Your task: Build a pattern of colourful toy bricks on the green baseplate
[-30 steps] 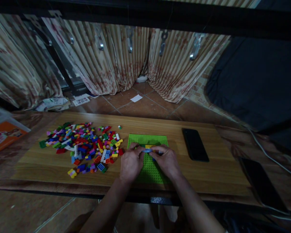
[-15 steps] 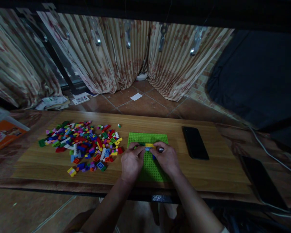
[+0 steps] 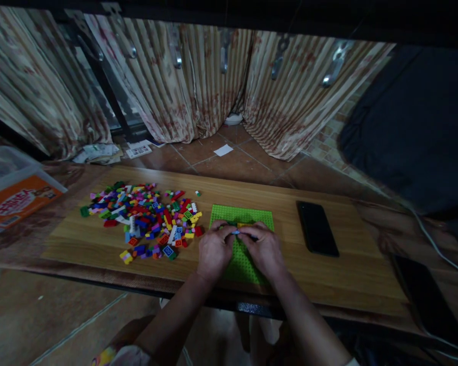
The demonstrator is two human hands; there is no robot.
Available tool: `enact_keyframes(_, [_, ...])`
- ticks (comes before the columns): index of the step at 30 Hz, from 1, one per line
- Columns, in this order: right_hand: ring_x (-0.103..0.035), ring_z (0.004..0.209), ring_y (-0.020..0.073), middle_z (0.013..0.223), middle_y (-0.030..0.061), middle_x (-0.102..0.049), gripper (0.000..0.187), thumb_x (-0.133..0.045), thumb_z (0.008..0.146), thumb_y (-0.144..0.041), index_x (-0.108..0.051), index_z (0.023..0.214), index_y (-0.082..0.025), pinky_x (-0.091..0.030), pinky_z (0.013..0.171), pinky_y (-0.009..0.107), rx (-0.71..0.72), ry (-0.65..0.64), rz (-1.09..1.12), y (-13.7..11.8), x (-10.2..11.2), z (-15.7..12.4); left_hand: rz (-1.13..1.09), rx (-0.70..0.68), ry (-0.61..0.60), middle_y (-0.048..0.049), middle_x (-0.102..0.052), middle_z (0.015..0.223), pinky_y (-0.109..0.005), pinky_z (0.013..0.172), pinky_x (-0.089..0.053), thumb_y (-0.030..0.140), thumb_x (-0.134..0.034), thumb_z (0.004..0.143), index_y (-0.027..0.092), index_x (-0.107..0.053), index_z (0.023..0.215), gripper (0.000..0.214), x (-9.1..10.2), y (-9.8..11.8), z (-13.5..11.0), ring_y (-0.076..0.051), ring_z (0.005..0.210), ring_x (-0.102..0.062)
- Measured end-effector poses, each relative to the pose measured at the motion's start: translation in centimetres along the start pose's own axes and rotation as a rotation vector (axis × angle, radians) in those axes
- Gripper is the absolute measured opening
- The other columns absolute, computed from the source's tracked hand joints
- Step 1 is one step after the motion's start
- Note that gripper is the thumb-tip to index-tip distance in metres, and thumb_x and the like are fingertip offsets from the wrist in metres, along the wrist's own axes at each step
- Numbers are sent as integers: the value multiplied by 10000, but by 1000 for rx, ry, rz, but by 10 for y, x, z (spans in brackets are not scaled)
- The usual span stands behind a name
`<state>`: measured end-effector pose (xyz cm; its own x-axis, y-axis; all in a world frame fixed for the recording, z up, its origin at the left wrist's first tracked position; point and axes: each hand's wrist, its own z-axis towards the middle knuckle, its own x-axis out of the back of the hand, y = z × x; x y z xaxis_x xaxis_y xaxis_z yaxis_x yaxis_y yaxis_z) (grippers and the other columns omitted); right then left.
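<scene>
A green studded baseplate (image 3: 248,265) lies on the wooden board, under both of my hands. My left hand (image 3: 216,250) is closed, its thumb and fingers pinching a small light blue toy brick (image 3: 235,232) from the left. From the other side my right hand (image 3: 263,249) pinches the same brick, fingertips nearly meeting those of the left. Just behind the fingertips a yellow brick (image 3: 245,224) shows on the plate, with a dark green brick (image 3: 232,222) to its left. My fingers hide most of these bricks.
Left of the plate spreads a heap of loose coloured bricks (image 3: 148,218). A black phone (image 3: 317,229) lies to the right, and another dark flat device (image 3: 429,297) sits beyond the board's right end. A clear plastic box (image 3: 23,198) with an orange label stands at far left.
The camera view has shifted, so the scene sits farther right. Both hands remain at the bricks; my fingertips now cover more of the light blue and yellow bricks.
</scene>
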<state>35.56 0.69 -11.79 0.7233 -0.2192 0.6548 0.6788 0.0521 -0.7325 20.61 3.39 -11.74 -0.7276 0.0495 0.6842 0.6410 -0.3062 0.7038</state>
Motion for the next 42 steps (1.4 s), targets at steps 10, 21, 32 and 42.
enact_keyframes(10, [-628, 795, 173, 870, 32, -663, 154, -587, 858, -289, -738, 885, -270, -474, 759, 305, 45, 9, -33, 0, -1, 1, 16, 81, 11, -67, -638, 1030, -302, 785, -522, 153, -570, 793, 185, -557, 1170, 379, -1, -1, 0, -176, 852, -632])
enact_keyframes(21, [-613, 789, 174, 850, 34, -634, 185, -532, 888, -234, -715, 869, -249, -463, 735, 293, 132, -28, -156, -5, 0, 2, 69, 58, -24, -73, -640, 1010, -287, 734, -515, 156, -546, 797, 176, -589, 1117, 324, -2, -1, 0, -173, 812, -629])
enact_keyframes(32, [-591, 791, 180, 835, 43, -614, 221, -489, 909, -223, -693, 825, -239, -452, 731, 292, 165, -34, -233, -7, -3, 3, 62, 38, -2, -54, -645, 957, -266, 734, -505, 138, -542, 779, 184, -621, 1050, 285, -3, -2, 0, -166, 814, -621])
enact_keyframes(42, [-605, 790, 174, 853, 32, -620, 167, -523, 883, -256, -687, 873, -224, -459, 739, 294, 85, 12, -55, -6, 20, 6, -17, 48, -43, -52, -629, 997, -268, 755, -511, 146, -552, 803, 194, -603, 1091, 296, 8, 0, -2, -149, 789, -616])
